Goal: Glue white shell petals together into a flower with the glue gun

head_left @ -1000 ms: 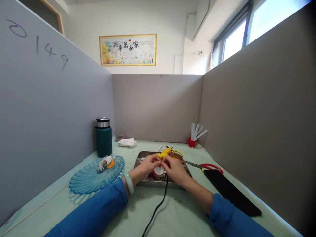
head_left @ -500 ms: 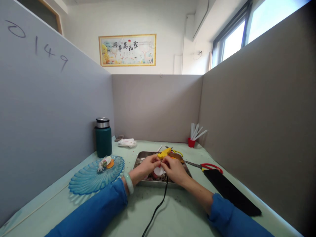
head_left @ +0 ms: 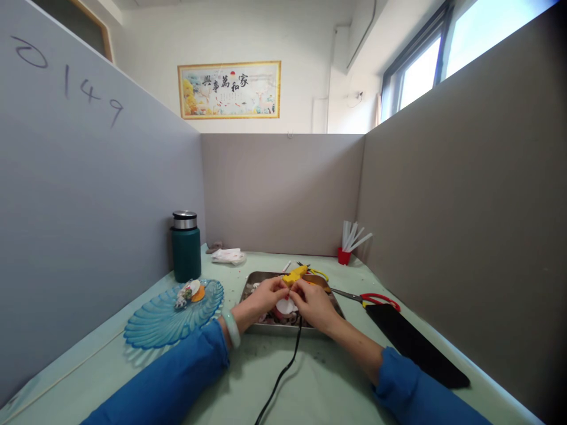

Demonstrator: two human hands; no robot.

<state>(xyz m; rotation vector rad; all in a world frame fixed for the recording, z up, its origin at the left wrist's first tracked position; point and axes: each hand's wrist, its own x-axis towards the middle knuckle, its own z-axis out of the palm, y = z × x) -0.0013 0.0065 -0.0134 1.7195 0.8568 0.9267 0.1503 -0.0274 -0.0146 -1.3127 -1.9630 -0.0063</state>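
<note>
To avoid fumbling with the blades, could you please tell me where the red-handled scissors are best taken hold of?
Probably by the red handles, coming from the right and above: the loops lie outside the tray, on its right, while the metal blades point left toward it.

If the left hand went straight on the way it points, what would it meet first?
Probably the right hand, close ahead near the yellow piece; depth is hard to judge here.
</note>
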